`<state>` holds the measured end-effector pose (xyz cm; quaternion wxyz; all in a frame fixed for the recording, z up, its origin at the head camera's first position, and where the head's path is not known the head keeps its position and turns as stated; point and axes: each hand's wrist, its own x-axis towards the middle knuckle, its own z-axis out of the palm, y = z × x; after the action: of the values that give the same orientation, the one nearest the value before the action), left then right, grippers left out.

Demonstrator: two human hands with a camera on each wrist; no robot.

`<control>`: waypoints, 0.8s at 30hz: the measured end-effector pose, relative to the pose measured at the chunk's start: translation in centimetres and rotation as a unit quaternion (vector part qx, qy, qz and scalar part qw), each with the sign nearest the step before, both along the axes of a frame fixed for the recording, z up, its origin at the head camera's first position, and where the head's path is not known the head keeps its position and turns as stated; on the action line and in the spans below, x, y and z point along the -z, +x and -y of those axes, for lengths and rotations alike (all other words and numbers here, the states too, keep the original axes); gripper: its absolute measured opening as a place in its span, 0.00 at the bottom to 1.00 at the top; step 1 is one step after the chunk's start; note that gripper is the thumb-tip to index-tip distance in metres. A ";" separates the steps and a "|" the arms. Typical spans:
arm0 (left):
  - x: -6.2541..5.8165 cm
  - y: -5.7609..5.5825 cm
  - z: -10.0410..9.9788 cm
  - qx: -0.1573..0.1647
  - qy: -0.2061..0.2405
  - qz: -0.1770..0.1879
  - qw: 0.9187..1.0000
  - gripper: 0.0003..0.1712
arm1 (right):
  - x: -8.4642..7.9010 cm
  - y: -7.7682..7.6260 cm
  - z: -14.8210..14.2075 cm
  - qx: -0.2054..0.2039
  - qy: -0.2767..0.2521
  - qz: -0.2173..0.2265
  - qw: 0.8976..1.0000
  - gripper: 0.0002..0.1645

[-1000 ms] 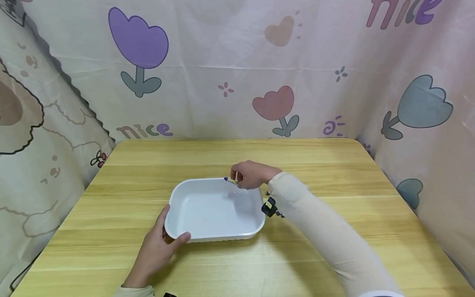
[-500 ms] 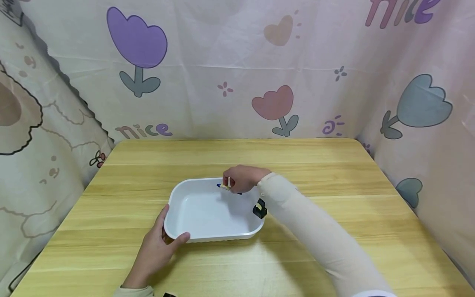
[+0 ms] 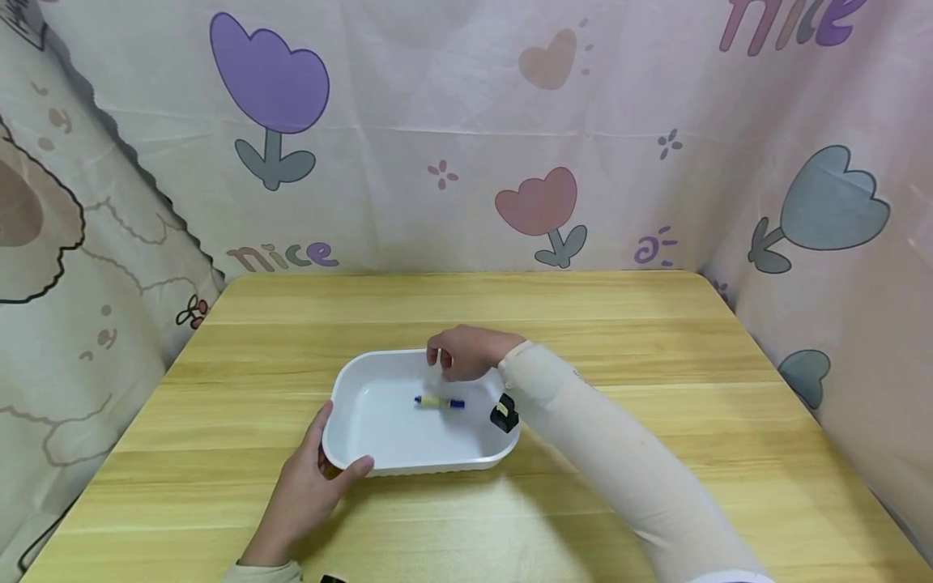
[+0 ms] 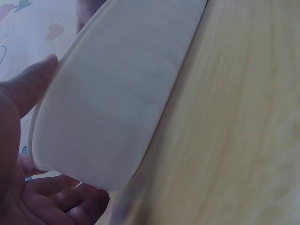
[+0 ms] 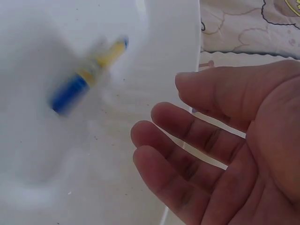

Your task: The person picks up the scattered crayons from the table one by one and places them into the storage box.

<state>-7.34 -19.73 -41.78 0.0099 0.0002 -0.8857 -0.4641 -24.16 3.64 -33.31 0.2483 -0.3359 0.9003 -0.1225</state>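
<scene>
A white plastic tub [image 3: 394, 441] stands on the wooden table. My left hand [image 3: 313, 486] grips its near left corner, the thumb over the rim and the fingers around the outer wall, as the left wrist view also shows. Inside the tub is a crayon [image 3: 439, 402], yellow with a blue tip and a blue end, blurred in the right wrist view. Above the far right part of the tub is my right hand [image 3: 466, 354]. Its fingers [image 5: 164, 176] are loosely bent and apart from the crayon, with nothing between them.
The wooden table [image 3: 619, 324] extends around the tub. A patterned curtain [image 3: 408, 194] hangs behind it and at both sides. A small black device [image 3: 504, 413] sits at my right wrist, overlapping the tub's right rim in the head view.
My right hand has moved left and slightly down over the tub and let go of the crayon, which has dropped from its fingers into the tub. My left hand has stayed on the corner.
</scene>
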 end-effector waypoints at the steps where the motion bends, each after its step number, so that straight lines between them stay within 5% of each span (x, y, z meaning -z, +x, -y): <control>1: 0.0 0.0 0.0 0.000 -0.002 -0.001 1.000 0.57 | -0.1 0.0 0.0 0.001 0.000 -0.001 1.000 0.18; 24: 0.1 -0.1 0.0 -0.002 -0.006 0.003 1.000 0.58 | -1.0 -0.9 -5.1 0.050 -0.035 -0.017 0.998 0.16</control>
<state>-7.40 -19.71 -41.90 0.0084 0.0034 -0.8883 -0.4591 -25.09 8.77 -32.33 0.2148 -0.3015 0.9149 -0.1608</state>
